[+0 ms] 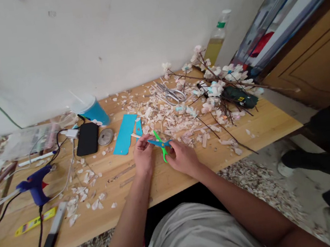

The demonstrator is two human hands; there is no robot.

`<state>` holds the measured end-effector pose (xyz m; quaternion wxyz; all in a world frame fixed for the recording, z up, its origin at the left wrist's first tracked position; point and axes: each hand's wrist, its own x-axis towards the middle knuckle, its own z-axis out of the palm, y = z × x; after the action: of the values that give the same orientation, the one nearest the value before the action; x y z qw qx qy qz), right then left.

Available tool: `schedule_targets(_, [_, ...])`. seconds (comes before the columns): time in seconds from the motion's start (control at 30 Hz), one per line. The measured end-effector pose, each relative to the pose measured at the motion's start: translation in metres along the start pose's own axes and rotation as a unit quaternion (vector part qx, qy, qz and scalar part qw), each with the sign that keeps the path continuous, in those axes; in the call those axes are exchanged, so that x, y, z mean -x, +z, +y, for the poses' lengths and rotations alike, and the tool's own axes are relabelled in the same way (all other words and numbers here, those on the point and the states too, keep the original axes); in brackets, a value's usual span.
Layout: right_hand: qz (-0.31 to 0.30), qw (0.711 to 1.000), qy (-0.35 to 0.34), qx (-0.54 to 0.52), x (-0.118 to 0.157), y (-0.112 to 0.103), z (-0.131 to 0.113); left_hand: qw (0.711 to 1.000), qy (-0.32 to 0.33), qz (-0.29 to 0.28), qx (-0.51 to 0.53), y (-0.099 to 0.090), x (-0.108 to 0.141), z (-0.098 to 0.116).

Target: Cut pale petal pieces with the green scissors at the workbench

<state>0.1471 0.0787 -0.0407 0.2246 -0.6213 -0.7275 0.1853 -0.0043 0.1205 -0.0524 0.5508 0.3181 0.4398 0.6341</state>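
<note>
Your grey shirt [194,233] is nearest, at the near edge of the worktop [165,182]. Your left hand [143,154] pinches what looks like a pale strip [135,135], one end poking out leftward. Your right hand [184,156] grips the green-and-blue scissors [162,144], blades parted beside your left fingertips; how its fingers sit in the handles, I cannot tell. You seem to be at a cutting step; the next move likely calls for steadying the strip and closing the blades clear of your fingertips. Just beyond, a blue sheet [124,135] lies left, pale scraps [154,117] spread farther off under metal scissors [175,96], and flowered branches [216,88] lie right. Farther left are a phone [87,138] and a glue gun [37,184].
</note>
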Motion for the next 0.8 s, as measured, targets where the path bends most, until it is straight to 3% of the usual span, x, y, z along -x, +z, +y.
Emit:
schedule_targets(0.23, [-0.01, 1.0, 0.01, -0.005, -0.0006, -0.002, -0.0002, 0.999, 0.014, 0.008, -0.038, -0.0018, -0.0011, 0.003])
schedule_targets(0.53, [-0.016, 1.0, 0.016, 0.004, 0.0001, -0.0007, -0.0001, 0.994, -0.047, -0.025, 0.092, 0.0046, 0.0027, 0.0024])
schedule_targets(0.8, [-0.011, 1.0, 0.01, 0.011, 0.0009, 0.0008, 0.0008, 0.992, -0.057, -0.022, 0.112, 0.0058, 0.0054, 0.001])
